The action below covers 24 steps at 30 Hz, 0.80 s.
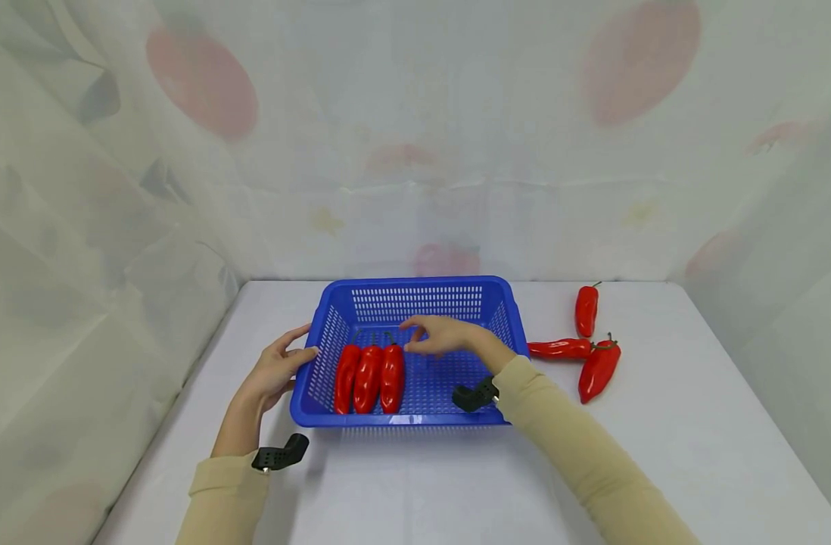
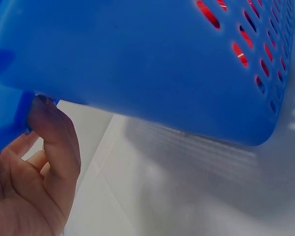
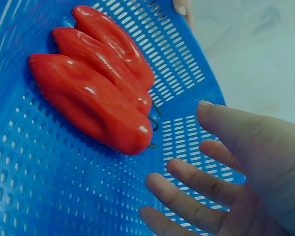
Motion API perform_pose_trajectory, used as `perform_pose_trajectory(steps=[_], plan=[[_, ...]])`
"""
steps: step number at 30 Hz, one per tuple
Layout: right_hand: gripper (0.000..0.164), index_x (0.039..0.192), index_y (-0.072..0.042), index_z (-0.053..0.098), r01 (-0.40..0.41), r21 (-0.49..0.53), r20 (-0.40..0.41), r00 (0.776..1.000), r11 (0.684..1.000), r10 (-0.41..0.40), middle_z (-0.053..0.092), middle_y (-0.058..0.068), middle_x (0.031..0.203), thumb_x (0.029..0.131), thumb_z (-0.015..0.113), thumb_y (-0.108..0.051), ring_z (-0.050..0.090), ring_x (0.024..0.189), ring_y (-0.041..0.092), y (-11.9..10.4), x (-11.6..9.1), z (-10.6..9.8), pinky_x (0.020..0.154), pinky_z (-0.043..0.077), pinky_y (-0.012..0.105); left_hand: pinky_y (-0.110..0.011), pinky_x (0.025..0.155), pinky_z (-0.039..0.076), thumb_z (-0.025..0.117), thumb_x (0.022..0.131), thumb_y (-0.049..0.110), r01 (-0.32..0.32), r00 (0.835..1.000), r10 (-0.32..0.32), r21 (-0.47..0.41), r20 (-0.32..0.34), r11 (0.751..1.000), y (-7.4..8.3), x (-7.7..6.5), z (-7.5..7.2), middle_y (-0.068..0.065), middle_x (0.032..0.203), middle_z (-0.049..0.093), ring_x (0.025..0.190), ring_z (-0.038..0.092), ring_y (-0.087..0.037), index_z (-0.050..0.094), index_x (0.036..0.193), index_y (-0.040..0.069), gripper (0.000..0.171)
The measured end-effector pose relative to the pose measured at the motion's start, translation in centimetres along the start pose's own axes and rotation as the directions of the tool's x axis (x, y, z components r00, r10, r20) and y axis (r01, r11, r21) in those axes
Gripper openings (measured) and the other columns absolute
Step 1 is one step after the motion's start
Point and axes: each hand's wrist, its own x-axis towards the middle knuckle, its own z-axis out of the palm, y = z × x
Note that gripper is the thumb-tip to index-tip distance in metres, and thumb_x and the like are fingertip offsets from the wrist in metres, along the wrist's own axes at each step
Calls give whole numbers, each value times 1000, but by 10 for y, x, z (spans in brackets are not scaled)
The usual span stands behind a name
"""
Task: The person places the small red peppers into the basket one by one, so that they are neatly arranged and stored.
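Three red peppers [image 1: 368, 380] lie abreast in the blue basket [image 1: 415, 420] — three outside.

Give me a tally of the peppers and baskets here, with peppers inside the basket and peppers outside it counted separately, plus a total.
Red peppers in basket: 3
Loose red peppers on the table: 3
Blue basket: 1
Total: 7

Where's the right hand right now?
In the head view, the right hand is over the blue basket, just right of the three red peppers inside it, holding nothing.
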Motion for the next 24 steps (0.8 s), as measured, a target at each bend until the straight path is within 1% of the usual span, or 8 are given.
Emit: perform_pose_trajectory(steps=[3, 6, 8, 11, 14, 18, 22, 24], plan=[[47, 134, -13, 44, 48, -72, -33, 998, 996, -50, 59, 10, 116, 91, 57, -26, 59, 96, 28, -1, -5, -2, 78, 53, 32, -43, 72, 55, 60, 90, 29, 1, 1000, -1, 3, -2, 1000, 0, 0, 0, -23, 114, 57, 84, 66, -24, 27, 145, 24, 65], [47, 134, -14, 45, 96, -121, -60, 993, 988, -104, 60, 8, 116, 91, 57, -27, 59, 100, 22, -2, -9, -4, 82, 51, 28, -43, 72, 56, 60, 90, 29, 2, 1000, -2, 7, -2, 1000, 0, 0, 0, -23, 114, 57, 84, 66, -24, 26, 145, 24, 65], [47, 134, -14, 45, 120, -121, -73, 989, 985, -129, 60, 8, 117, 91, 56, -28, 58, 103, 22, -3, -13, -5, 84, 50, 29, -43, 72, 56, 60, 89, 29, 2, 1000, -2, 8, -3, 1000, 0, 0, 0, -23, 113, 58, 83, 66, -24, 27, 145, 24, 65], [46, 134, -15, 44, 135, -106, -88, 986, 985, -144, 60, 8, 118, 91, 56, -28, 59, 105, 23, -5, -18, -6, 86, 51, 30, -43, 72, 56, 60, 89, 28, 1, 1000, -1, 7, -3, 1000, 0, 0, -1, -21, 111, 59, 83, 66, -24, 27, 145, 23, 65], [45, 134, -17, 44, 133, -91, -106, 984, 987, -143, 59, 7, 120, 91, 56, -27, 59, 106, 23, -7, -24, -7, 86, 51, 31, -43, 72, 56, 61, 89, 28, 1, 1000, -1, 5, -4, 1000, 1, 0, -1, -20, 109, 60, 83, 66, -24, 28, 145, 22, 65], [45, 134, -17, 43, 139, -77, -138, 979, 987, -148, 57, 9, 122, 91, 56, -25, 59, 107, 24, -7, -31, -8, 85, 52, 32, -43, 72, 56, 61, 89, 28, 9, 1000, -9, 5, 1, 1000, 2, -2, 0, -21, 111, 59, 83, 66, -24, 27, 145, 22, 66], [46, 134, -15, 44, 163, -88, -181, 967, 983, -177, 56, 11, 123, 91, 57, -25, 58, 107, 25, -4, -38, -10, 85, 52, 33, -42, 72, 56, 61, 89, 28, 12, 1000, -12, 5, 6, 1000, 3, -2, -1, -21, 112, 59, 84, 67, -24, 26, 146, 22, 67], [45, 133, -15, 45, 172, -91, -206, 960, 981, -188, 57, 10, 123, 91, 57, -24, 58, 106, 24, -3, -40, -11, 85, 52, 32, -43, 72, 56, 61, 89, 28, 12, 1000, -12, 4, 6, 1000, 3, -2, -1, -21, 111, 59, 83, 67, -24, 26, 145, 22, 67]])
